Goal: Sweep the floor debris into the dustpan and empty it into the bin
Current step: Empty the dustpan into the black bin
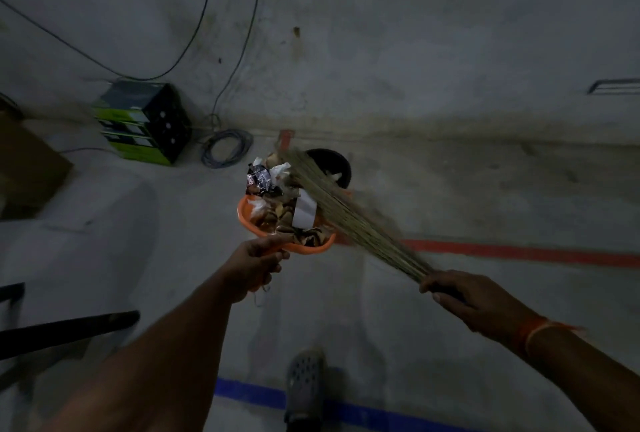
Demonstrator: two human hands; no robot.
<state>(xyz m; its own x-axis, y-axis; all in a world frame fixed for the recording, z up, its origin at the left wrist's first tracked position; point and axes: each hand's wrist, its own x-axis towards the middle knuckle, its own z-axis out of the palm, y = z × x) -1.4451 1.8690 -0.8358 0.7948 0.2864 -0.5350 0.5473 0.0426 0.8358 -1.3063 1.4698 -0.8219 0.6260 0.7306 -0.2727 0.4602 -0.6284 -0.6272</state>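
Note:
My left hand (258,263) grips the handle of an orange dustpan (247,220), held up off the floor. The pan is heaped with debris (277,196): crumpled wrappers, paper scraps and brown bits. My right hand (474,300) holds a grass broom (332,203) by its bound end. Its blurred bristles lie across the right side of the pan and reach over the black bin (337,163), which stands on the floor just beyond the pan, partly hidden by pan and broom.
A green-and-black box (145,121) and a coiled cable (227,147) lie by the wall at left. A brown carton (27,168) is at far left, dark bars (65,329) at lower left. Red tape (519,251) and blue tape (249,393) mark the floor. My shoe (304,383) shows below.

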